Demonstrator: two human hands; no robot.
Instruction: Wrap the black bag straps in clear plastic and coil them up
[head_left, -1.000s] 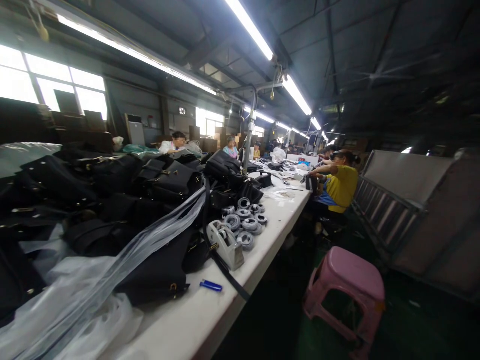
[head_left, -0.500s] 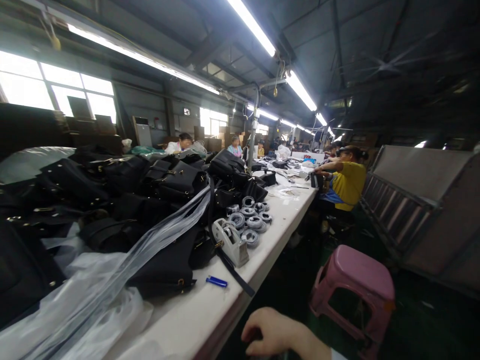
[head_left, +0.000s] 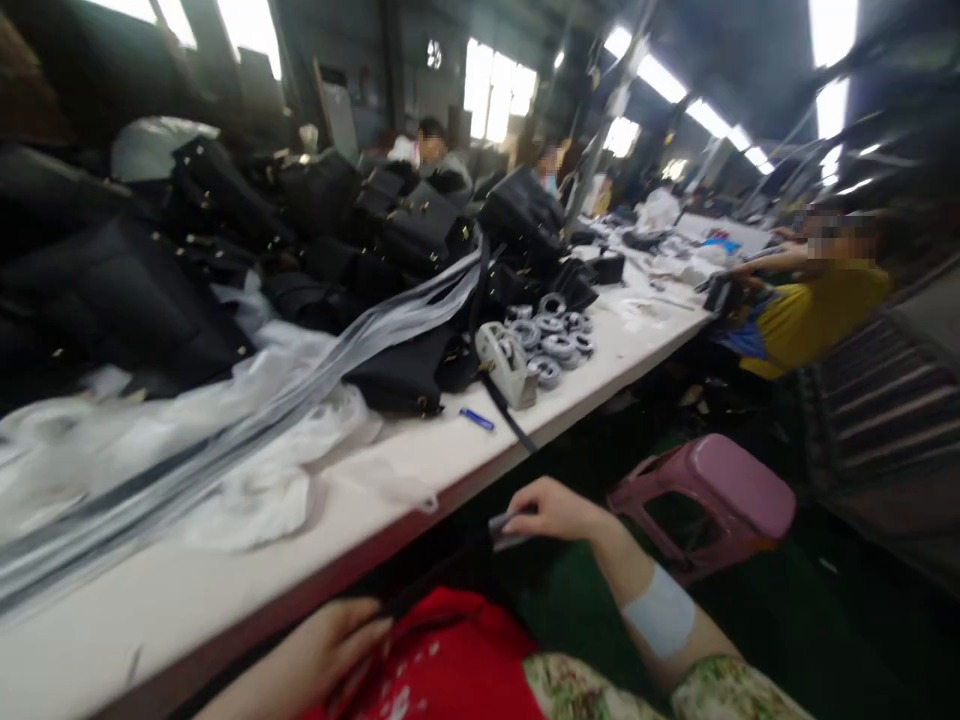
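Observation:
Low in front of me, my left hand (head_left: 330, 645) is closed around a long black strap (head_left: 442, 574), close to the red apron (head_left: 442, 655) on my body. My right hand (head_left: 555, 512) pinches the strap's far end, where a greyish, film-like wrapping (head_left: 508, 532) shows. Between the two hands the strap runs at a slant beside the table edge. Some left fingers are blurred and partly hidden. On the table (head_left: 420, 455) nearest my right hand lie a blue cutter-like tool (head_left: 477, 419), a tape dispenser (head_left: 506, 365) and several rolls of tape (head_left: 559, 346).
Black bags (head_left: 420, 225) are heaped along the table's far side. White plastic sheeting (head_left: 277, 500) and a bundle of clear strips (head_left: 360, 335) lie across the near left. A pink stool (head_left: 739, 490) stands at right; beyond it sits a person in yellow (head_left: 817, 315).
The view has tipped downward and rolled. My left hand has come into view on the strap. My right hand, earlier low with curled fingers, now pinches the strap's end.

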